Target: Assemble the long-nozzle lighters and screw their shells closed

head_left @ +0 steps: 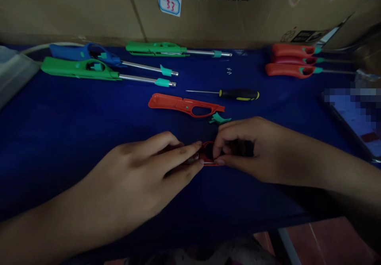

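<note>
Low in the middle of the table lies a red lighter casing [210, 164], mostly covered by my hands. My left hand [149, 173] presses its fingers onto the left part of the casing. At the right end, my right hand [250, 148] pinches the casing near its oval opening, with thumb and forefinger together. Whether a small part is also between them, I cannot tell. Just beyond lies the matching orange-red casing half [175, 103], its hollow inside facing up. A loose green trigger [219, 119] rests beside my right hand.
A black and yellow screwdriver [238, 95] lies behind the casing half, near several tiny screws [229, 71]. Long-necked lighters, green [80, 68] and blue [70, 54], lie left; red lighters [291, 70] lie right. A cardboard box [89, 11] stands behind; a phone [357, 118] is at right.
</note>
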Available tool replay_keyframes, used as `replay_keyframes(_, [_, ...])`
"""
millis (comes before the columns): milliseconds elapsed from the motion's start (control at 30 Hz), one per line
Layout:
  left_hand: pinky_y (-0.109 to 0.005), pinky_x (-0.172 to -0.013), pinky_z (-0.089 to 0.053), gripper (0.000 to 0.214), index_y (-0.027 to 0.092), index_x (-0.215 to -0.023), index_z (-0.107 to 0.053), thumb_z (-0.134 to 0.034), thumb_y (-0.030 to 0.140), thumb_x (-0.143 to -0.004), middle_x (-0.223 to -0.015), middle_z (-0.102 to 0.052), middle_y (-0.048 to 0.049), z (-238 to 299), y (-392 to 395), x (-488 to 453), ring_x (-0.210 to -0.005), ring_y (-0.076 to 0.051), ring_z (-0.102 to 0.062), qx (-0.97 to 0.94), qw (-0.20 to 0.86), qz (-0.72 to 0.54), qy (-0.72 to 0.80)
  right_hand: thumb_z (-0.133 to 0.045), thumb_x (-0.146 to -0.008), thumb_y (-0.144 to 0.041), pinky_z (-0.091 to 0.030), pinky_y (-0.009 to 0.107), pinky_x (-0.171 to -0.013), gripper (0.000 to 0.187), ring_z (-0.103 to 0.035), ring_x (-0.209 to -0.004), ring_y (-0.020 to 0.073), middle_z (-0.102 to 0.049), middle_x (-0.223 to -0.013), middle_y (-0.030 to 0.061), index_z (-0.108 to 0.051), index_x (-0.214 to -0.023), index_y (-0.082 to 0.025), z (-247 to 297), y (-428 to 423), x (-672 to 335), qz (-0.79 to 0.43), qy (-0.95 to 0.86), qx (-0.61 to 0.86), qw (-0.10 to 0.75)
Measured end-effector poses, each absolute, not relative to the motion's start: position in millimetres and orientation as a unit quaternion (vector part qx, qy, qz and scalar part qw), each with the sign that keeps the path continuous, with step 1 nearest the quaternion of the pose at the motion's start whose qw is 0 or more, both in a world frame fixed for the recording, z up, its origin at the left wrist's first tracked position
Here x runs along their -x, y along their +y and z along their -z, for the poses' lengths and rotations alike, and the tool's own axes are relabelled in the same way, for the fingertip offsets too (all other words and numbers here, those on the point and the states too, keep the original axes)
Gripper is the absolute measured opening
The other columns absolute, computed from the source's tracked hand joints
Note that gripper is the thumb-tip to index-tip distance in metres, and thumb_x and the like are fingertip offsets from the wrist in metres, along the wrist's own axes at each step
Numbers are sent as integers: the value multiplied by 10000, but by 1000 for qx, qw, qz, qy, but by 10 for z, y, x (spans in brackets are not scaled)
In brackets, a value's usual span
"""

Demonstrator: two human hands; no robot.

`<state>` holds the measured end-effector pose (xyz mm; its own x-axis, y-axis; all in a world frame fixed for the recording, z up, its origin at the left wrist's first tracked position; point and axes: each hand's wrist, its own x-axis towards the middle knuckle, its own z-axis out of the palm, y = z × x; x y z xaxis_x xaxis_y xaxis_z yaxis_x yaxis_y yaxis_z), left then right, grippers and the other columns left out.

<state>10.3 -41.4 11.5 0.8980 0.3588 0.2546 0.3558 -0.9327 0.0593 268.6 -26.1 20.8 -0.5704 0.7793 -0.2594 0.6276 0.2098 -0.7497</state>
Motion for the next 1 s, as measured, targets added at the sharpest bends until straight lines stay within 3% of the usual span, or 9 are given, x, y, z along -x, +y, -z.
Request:
replay_keyframes(200, [-364, -701, -635, 415, 127, -1260, -690, -376, 86, -992, -1312, -703, -72, -109, -414, -84, -957, -263, -682, -976, 7, -125, 177, -709, -845, -203, -472, 213, -557, 52, -639, -650, 91, -707, -748, -62, -741, -836, -243, -218, -242, -2712, -451, -765, 455, 66])
replay_keyframes(400, [-360, -684, -642, 443, 123, -1250, -700, -353, 72, -980, -1299, -710, -80, -115, -426, -114, -941, -263, -693, -977, -9, -121, 173, -658, -835, -115, -457, 206, -555, 127, -626, -635, 79, -711, -763, -62, -715, -852, -227, -188, -281, -2701, -430, -786, 437, 82])
replay_keyframes(533, [-375, -715, -652, 458, 128, -1257, -702, -344, 82, -975, -1316, -703, -77, -136, -428, -114, -964, -271, -687, -978, -16, -108, 176, -654, -865, -164, -466, 217, -566, 89, -626, -625, 87, -708, -747, -51, -718, -858, -225, -238, -262, -2704, -416, -789, 437, 117])
replay_keyframes(667, [-363, -808, -642, 470, 151, -1306, -674, -426, 47, -921, -1383, -667, -51, -108, -418, -75, -1039, -252, -658, -978, -11, -96, 187, -653, -900, -275, -483, 264, -608, 81, -636, -692, 134, -694, -799, 1, -701, -883, -211, -260, -123, -2845, -260, -788, 500, 247])
replay_keyframes(733, [-369, -855, -632, 506, 156, -1328, -655, -483, 21, -872, -1408, -651, -45, -74, -400, -57, -1089, -249, -637, -977, -5, -97, 191, -652, -872, -230, -507, 308, -711, 131, -643, -817, 173, -688, -949, 52, -696, -991, -195, -226, -25, -2944, -133, -815, 494, 272])
replay_keyframes(800, [-367, -850, -633, 503, 167, -1331, -653, -541, 28, -861, -1420, -644, -35, -40, -377, -46, -1075, -245, -630, -974, -3, -107, 199, -657, -844, -196, -515, 333, -776, 188, -641, -889, 194, -677, -1032, 74, -686, -1029, -190, -184, 49, -3010, -102, -831, 486, 248])
replay_keyframes(933, [-345, -825, -633, 462, 201, -1333, -652, -588, 61, -897, -1405, -656, -4, -5, -341, -53, -1055, -222, -629, -969, -3, -124, 214, -686, -835, -241, -499, 302, -717, 70, -611, -780, 163, -674, -894, 34, -674, -888, -197, -142, 65, -2996, -176, -833, 491, 186])
replay_keyframes(1000, [-330, -818, -629, 444, 221, -1321, -660, -572, 64, -916, -1390, -666, 4, -5, -329, -65, -1058, -209, -634, -966, 0, -134, 219, -716, -835, -290, -490, 290, -701, 119, -597, -763, 153, -669, -871, 25, -684, -897, -194, -139, 38, -2952, -206, -834, 485, 163])
